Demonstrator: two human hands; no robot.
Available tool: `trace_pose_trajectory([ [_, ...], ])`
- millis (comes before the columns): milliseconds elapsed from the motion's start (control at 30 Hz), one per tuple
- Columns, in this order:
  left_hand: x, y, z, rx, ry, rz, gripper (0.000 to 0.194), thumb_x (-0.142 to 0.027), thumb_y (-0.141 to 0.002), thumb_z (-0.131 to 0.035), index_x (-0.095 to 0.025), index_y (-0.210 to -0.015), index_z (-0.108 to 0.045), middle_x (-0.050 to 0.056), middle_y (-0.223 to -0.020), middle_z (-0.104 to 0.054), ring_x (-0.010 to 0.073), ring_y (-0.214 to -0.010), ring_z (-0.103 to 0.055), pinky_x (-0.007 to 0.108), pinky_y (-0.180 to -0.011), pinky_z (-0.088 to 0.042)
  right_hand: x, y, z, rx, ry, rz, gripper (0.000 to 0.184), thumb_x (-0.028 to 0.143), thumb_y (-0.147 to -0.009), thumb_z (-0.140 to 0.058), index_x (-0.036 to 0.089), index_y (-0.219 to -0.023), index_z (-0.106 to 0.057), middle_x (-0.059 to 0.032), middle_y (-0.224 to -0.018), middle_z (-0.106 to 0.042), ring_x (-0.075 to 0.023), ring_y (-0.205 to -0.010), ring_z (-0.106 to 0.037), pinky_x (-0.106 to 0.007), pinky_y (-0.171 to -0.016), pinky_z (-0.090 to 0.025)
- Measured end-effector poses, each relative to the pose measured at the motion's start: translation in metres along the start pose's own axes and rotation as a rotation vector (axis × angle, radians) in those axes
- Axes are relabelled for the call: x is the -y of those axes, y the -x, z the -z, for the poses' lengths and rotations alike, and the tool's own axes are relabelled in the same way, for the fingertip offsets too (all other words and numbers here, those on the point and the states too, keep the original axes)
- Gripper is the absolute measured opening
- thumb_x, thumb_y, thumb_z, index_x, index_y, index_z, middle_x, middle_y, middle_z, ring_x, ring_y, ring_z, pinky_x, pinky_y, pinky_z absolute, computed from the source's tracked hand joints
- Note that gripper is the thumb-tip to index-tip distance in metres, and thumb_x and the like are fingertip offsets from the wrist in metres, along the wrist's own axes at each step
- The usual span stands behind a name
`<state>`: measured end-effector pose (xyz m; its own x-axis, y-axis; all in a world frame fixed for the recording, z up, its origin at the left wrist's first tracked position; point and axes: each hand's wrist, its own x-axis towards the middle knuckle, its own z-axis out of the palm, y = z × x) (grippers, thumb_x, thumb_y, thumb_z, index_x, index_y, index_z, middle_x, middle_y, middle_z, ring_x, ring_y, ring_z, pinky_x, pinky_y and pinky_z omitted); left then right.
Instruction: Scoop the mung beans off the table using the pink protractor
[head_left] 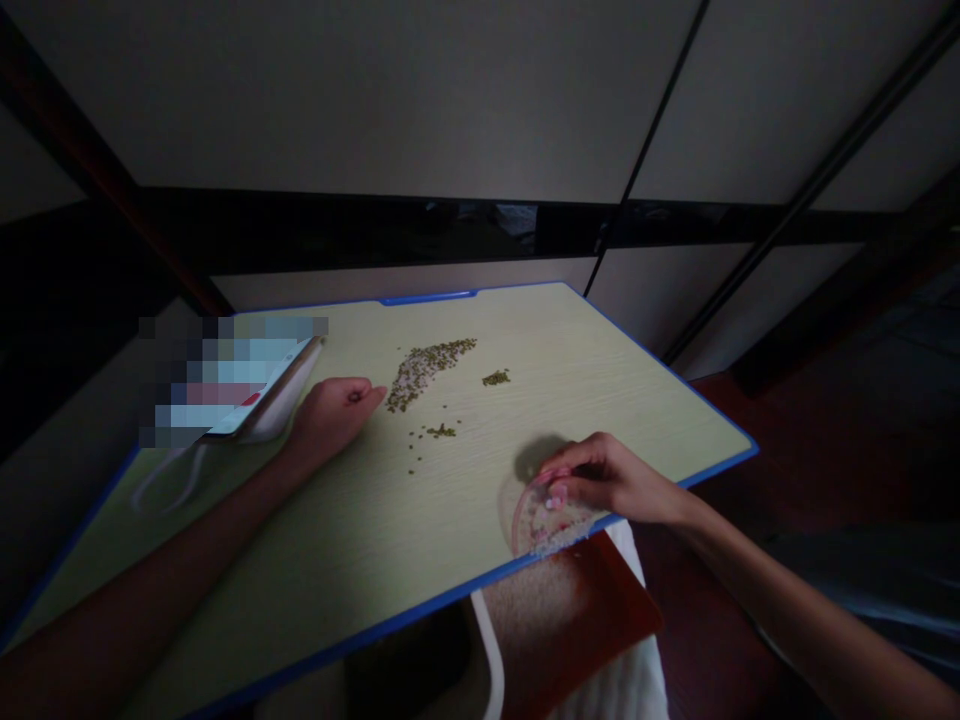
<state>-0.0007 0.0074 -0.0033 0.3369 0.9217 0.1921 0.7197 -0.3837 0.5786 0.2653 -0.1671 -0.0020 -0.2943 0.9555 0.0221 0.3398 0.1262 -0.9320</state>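
Note:
My left hand (337,413) rests on the pale yellow tabletop (480,510), its fingers curled in and nothing showing in them. Its fingertips are beside a spread pile of small olive-green grains or beads (424,372). Two smaller clusters of the same grains lie apart, one to the right (496,378) and one nearer me (441,431). At the table's near edge my right hand (607,478) is closed on the rim of a shallow, clear round dish (517,525), which looks tilted. Pink and whitish bits show in the dish; their kind is unclear.
A tablet or phone with a blurred screen (247,385) leans on a white support at the left, with a pale cord (187,480) beside it. Blue edging (712,463) borders the table. Cabinet doors (390,100) stand behind it. A reddish-brown surface (585,620) is below the near edge.

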Motion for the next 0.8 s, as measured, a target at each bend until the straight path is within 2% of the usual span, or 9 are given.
trace_pose_trajectory([
  [267,0.004,-0.002,-0.002,-0.011,-0.015,0.000,0.038,-0.043,-0.072,-0.045,-0.021,-0.045,-0.030,-0.005,-0.043,-0.029,0.0114,-0.046,-0.032,0.026,-0.048,-0.020,0.003,0.008,0.001,-0.038,0.005,-0.044,0.019,0.024,-0.075,-0.062,0.011,-0.085,-0.070,-0.0051,-0.067,-0.068,-0.0129,-0.059,-0.060,-0.023,-0.054,-0.045],
  [467,0.000,0.000,0.000,0.005,-0.027,0.015,0.036,-0.038,-0.073,-0.045,-0.020,-0.045,-0.031,-0.006,-0.043,-0.028,0.0095,-0.047,-0.031,0.025,-0.049,-0.020,-0.005,0.013,0.022,-0.263,0.120,-0.089,0.023,0.031,-0.076,-0.060,0.013,-0.086,-0.071,-0.0051,-0.071,-0.069,-0.0143,-0.062,-0.059,-0.025,-0.057,-0.045],
  [533,-0.001,0.000,0.000,0.008,-0.030,0.013,0.035,-0.036,-0.073,-0.045,-0.019,-0.046,-0.031,-0.006,-0.044,-0.028,0.0090,-0.047,-0.031,0.025,-0.049,-0.019,-0.009,0.015,0.027,-0.293,0.176,-0.087,0.026,0.031,-0.077,-0.059,0.012,-0.089,-0.071,-0.0055,-0.071,-0.069,-0.0152,-0.064,-0.059,-0.026,-0.059,-0.046],
  [800,0.001,-0.001,-0.001,0.005,-0.043,0.016,0.036,-0.037,-0.074,-0.044,-0.020,-0.046,-0.030,-0.006,-0.044,-0.027,0.0089,-0.048,-0.031,0.024,-0.050,-0.019,-0.004,0.023,0.020,-0.219,0.199,-0.063,0.023,0.029,-0.077,-0.057,0.013,-0.084,-0.072,-0.0060,-0.074,-0.071,-0.0158,-0.063,-0.062,-0.025,-0.056,-0.047],
])
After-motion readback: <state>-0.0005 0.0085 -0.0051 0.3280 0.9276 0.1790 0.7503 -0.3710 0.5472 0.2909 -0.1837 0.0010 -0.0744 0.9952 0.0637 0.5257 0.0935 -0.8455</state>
